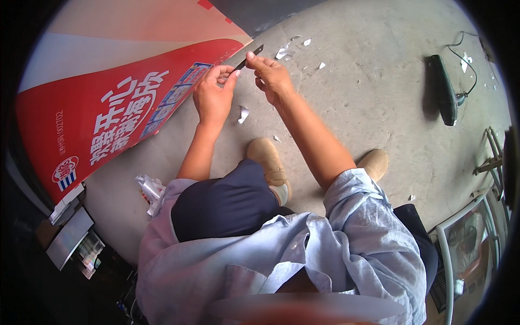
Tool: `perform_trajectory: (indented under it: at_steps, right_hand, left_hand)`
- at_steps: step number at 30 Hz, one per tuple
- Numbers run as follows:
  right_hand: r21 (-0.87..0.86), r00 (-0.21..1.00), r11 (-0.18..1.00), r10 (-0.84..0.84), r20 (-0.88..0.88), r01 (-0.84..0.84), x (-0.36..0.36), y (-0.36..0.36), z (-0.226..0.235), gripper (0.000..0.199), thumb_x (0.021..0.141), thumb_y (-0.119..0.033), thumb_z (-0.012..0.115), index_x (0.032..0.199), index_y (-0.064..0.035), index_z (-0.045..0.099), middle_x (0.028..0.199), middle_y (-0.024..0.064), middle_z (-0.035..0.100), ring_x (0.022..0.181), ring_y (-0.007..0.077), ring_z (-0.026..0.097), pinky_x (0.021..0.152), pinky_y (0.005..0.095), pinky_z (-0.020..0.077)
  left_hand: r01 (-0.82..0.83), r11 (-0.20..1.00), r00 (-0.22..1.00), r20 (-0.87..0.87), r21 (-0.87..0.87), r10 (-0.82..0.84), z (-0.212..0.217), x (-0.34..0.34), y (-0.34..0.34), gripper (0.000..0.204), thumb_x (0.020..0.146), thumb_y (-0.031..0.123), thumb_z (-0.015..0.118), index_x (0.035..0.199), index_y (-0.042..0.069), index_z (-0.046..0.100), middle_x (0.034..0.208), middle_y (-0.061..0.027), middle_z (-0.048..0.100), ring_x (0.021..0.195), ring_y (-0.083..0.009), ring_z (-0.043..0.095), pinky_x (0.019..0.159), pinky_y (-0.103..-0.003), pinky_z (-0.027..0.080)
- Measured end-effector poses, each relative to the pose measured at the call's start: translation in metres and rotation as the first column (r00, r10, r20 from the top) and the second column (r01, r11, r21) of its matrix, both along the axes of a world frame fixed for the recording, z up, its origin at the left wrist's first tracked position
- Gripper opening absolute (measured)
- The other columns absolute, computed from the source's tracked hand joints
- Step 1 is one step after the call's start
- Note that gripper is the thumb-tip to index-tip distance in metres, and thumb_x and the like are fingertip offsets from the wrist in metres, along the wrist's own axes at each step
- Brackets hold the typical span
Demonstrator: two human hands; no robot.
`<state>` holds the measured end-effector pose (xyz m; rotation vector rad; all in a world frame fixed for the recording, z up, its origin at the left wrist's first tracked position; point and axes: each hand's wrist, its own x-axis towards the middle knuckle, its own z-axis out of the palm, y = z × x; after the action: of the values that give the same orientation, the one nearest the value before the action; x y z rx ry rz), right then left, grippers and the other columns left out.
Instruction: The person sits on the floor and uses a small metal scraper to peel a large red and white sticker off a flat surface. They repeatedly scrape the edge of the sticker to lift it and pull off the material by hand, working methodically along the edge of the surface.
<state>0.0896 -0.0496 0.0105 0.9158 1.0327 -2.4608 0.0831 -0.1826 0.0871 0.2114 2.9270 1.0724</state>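
Note:
Between my two hands is a thin, dark, narrow blade-like strip with a small hole near its far end. My left hand pinches its near end between thumb and fingers. Farther along the strip, my right hand grips it with thumb and curled fingers. The strip slants up to the right, close to the edge of a large red panel with white lettering and a pale band. Part of the strip is hidden by my fingers.
Torn silvery scraps lie on the concrete floor. A dark green, elongated corded device rests at the right. Crumpled silver-white wrapping is beside my left leg. A pale-framed glazed panel stands at lower right, flat boards at lower left.

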Motion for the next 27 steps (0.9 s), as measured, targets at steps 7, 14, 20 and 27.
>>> perform_trajectory:
  at_steps: [7, 14, 20, 27]
  right_hand:
    - [0.105, 0.977, 0.977, -0.169, -0.131, 0.183, 0.004, -0.003, 0.006, 0.031, 0.085, -0.02, 0.08, 0.105, 0.0024, 0.072, 0.099, 0.0082, 0.072, 0.093, 0.0146, 0.063, 0.086, 0.0292, 0.0477]
    - [0.459, 0.97, 0.879, -0.014, -0.242, 0.127, 0.008, 0.02, -0.03, 0.027, 0.091, -0.012, 0.07, 0.115, 0.0, 0.071, 0.105, 0.013, 0.075, 0.098, 0.0182, 0.069, 0.085, 0.03, 0.0514]
    - [0.881, 0.992, 0.471, 0.084, -0.095, 0.044, 0.021, 0.071, -0.015, 0.033, 0.096, -0.036, 0.062, 0.105, -0.0069, 0.075, 0.076, 0.0067, 0.075, 0.075, 0.0244, 0.074, 0.07, 0.0326, 0.0537]
    - [0.965, 0.937, -0.084, 0.272, -0.218, 0.249, 0.006, 0.102, 0.043, 0.038, 0.082, -0.03, 0.077, 0.116, -0.0153, 0.069, 0.124, 0.0054, 0.066, 0.114, 0.0311, 0.058, 0.096, 0.0502, 0.0419]
  left_hand:
    - [-0.122, 0.967, 0.985, 0.15, 0.222, 0.089, -0.015, 0.001, 0.006, 0.021, 0.088, 0.019, 0.077, 0.095, 0.001, 0.071, 0.082, -0.0018, 0.07, 0.073, -0.0066, 0.06, 0.069, -0.023, 0.049]
    - [-0.176, 0.919, 0.97, 0.22, 0.352, 0.102, -0.034, -0.004, 0.014, 0.021, 0.092, 0.019, 0.074, 0.102, 0.001, 0.068, 0.084, 0.0014, 0.067, 0.074, -0.0052, 0.057, 0.067, -0.022, 0.047]
    - [-0.268, 0.801, 0.917, 0.397, 0.536, 0.041, -0.049, -0.009, 0.014, 0.023, 0.095, 0.022, 0.071, 0.106, 0.003, 0.066, 0.092, 0.0021, 0.064, 0.083, -0.0036, 0.055, 0.075, -0.02, 0.043]
    - [-0.018, 0.904, 0.978, 0.196, 0.427, -0.073, -0.043, -0.012, 0.023, 0.015, 0.093, 0.018, 0.07, 0.096, 0.004, 0.067, 0.084, 0.005, 0.062, 0.078, -0.0052, 0.053, 0.073, -0.024, 0.045]
